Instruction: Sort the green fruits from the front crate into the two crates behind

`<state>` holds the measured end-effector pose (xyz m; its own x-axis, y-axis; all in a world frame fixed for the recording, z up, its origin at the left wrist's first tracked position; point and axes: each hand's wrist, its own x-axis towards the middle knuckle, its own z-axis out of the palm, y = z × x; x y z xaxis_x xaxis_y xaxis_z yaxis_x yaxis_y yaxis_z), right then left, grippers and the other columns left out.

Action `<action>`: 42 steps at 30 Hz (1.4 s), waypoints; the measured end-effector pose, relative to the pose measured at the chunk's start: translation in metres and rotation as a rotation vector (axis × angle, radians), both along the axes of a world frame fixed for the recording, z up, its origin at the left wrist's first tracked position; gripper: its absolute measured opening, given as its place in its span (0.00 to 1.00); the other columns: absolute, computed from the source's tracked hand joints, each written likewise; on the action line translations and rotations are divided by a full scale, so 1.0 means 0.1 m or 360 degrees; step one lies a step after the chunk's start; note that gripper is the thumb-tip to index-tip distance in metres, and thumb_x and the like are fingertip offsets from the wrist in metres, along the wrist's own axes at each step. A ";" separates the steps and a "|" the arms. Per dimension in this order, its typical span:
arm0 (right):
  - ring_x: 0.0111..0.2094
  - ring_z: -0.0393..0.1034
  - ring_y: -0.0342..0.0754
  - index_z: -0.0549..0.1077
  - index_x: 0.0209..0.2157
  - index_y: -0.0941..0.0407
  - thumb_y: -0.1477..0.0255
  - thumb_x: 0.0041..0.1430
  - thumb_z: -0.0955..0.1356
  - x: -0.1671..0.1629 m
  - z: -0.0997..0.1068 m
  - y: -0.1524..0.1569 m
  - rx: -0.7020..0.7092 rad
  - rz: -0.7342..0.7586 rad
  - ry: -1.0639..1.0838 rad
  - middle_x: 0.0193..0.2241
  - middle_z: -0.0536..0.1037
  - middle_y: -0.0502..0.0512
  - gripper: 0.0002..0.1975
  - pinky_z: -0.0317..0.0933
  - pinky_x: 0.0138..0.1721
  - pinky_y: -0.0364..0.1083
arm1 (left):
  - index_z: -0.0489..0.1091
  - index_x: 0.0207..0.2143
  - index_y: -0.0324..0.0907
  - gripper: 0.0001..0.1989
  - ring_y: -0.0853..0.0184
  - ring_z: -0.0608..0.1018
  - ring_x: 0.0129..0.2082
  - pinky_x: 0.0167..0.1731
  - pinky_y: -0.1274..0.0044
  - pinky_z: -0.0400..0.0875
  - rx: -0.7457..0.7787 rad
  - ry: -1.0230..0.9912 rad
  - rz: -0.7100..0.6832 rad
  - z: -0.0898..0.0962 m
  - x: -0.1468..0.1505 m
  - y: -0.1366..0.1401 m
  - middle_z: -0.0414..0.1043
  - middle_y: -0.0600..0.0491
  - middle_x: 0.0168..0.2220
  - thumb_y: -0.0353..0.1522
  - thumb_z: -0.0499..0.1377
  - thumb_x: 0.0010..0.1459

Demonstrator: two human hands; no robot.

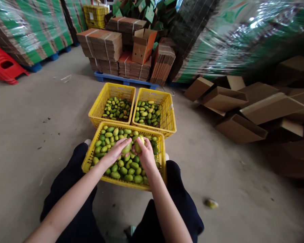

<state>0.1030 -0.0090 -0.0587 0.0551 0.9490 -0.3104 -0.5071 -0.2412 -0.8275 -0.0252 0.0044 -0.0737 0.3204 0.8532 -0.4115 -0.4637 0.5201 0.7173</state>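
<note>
**Yellow plastic crate (163, 155) below, one fruit in each of two hands**

Left hand (116, 150): around a smooth green oval fruit (127, 149), fingers nearly straight. Right hand (146, 154): around a paler yellow-green oval fruit (138, 146), thumb over it. Both hands close together, just above the pile in the near crate.

Near crate: slotted sides, between knees in dark navy trousers (184, 202). Spread across it: loose green oval fruit (128, 178), some yellowish. Cannot tell what's underneath as support.

Just beyond, side by side: far-left yellow slotted plastic crate (97, 99) and far-right yellow slotted plastic crate (168, 116). Same kind of fruit low in both, bunched toward the right in far-left, toward the left in far-right.

Further back: strapped stacks of flat brown cardboard (102, 45) on a blue pallet (126, 81). Off right: open brown cardboard boxes (225, 99), tumbled together. Off left: red plastic stool (6, 65) on grey concrete floor (53, 135). Near right knee, on floor: blurred yellowish-green lump (210, 203).
</note>
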 end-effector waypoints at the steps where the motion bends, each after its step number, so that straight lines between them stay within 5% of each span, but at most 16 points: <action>1: 0.21 0.65 0.41 0.65 0.30 0.52 0.58 0.46 0.75 0.00 0.00 -0.01 0.0025 0.0010 0.0036 0.23 0.73 0.44 0.19 0.55 0.21 0.41 | 0.71 0.27 0.38 0.11 0.73 0.70 0.18 0.16 0.82 0.62 0.0019 0.0001 0.0019 -0.02 0.01 0.00 0.70 0.55 0.21 0.37 0.65 0.53; 7: 0.29 0.68 0.44 0.74 0.33 0.53 0.55 0.50 0.71 0.08 0.00 0.00 0.0067 -0.0084 0.0078 0.30 0.75 0.49 0.16 0.62 0.26 0.44 | 0.73 0.33 0.38 0.14 0.70 0.77 0.22 0.21 0.81 0.71 -0.0122 -0.0236 0.0141 0.01 -0.01 0.06 0.73 0.52 0.27 0.41 0.61 0.59; 14: 0.21 0.66 0.45 0.70 0.29 0.53 0.49 0.48 0.71 0.03 0.02 -0.01 -0.0099 -0.0022 0.0106 0.21 0.73 0.48 0.20 0.56 0.18 0.44 | 0.70 0.34 0.38 0.15 0.71 0.77 0.22 0.20 0.81 0.72 -0.0261 -0.0301 0.0208 0.14 -0.05 0.06 0.72 0.53 0.26 0.41 0.57 0.62; 19: 0.14 0.56 0.37 0.63 0.27 0.52 0.59 0.43 0.77 -0.01 0.06 -0.05 -0.0046 0.0020 0.0042 0.19 0.70 0.42 0.21 0.41 0.15 0.40 | 0.67 0.28 0.39 0.07 0.78 0.68 0.14 0.11 0.86 0.60 -0.0332 -0.0265 0.0375 0.16 -0.06 0.05 0.70 0.57 0.24 0.29 0.64 0.53; 26: 0.23 0.67 0.45 0.72 0.26 0.55 0.52 0.51 0.71 -0.02 0.03 -0.02 -0.0141 0.0022 0.0032 0.22 0.75 0.51 0.20 0.56 0.20 0.43 | 0.70 0.29 0.38 0.12 0.73 0.76 0.22 0.23 0.83 0.74 -0.0377 -0.0377 0.0410 0.13 -0.05 0.08 0.73 0.53 0.24 0.36 0.57 0.62; 31: 0.18 0.59 0.40 0.76 0.32 0.55 0.59 0.52 0.69 0.00 0.01 0.02 -0.0117 0.0037 0.0340 0.26 0.77 0.50 0.14 0.50 0.15 0.41 | 0.73 0.31 0.37 0.10 0.75 0.72 0.19 0.18 0.83 0.68 -0.0323 -0.0537 0.0426 0.12 -0.08 0.07 0.76 0.52 0.29 0.34 0.55 0.62; 35: 0.16 0.57 0.39 0.76 0.36 0.52 0.64 0.52 0.68 0.01 0.00 0.02 -0.0019 0.0035 0.0489 0.33 0.79 0.50 0.10 0.49 0.14 0.41 | 0.75 0.37 0.40 0.13 0.74 0.74 0.23 0.26 0.82 0.73 -0.0348 -0.0797 0.0555 0.16 -0.12 0.07 0.75 0.54 0.27 0.32 0.51 0.65; 39: 0.28 0.72 0.44 0.76 0.34 0.51 0.66 0.53 0.69 -0.06 -0.09 0.02 -0.0121 -0.0188 0.0764 0.33 0.80 0.49 0.06 0.67 0.29 0.44 | 0.74 0.46 0.45 0.14 0.69 0.80 0.37 0.40 0.76 0.77 -0.0306 -0.0825 0.0729 0.16 -0.12 0.03 0.78 0.53 0.33 0.32 0.51 0.65; 42: 0.43 0.75 0.49 0.76 0.33 0.50 0.62 0.54 0.69 -0.12 -0.17 0.01 -0.0182 -0.0293 0.0973 0.33 0.81 0.48 0.08 0.69 0.45 0.50 | 0.73 0.48 0.44 0.16 0.62 0.78 0.49 0.48 0.70 0.75 -0.0310 -0.0845 0.0694 0.12 -0.07 0.01 0.80 0.51 0.43 0.37 0.50 0.65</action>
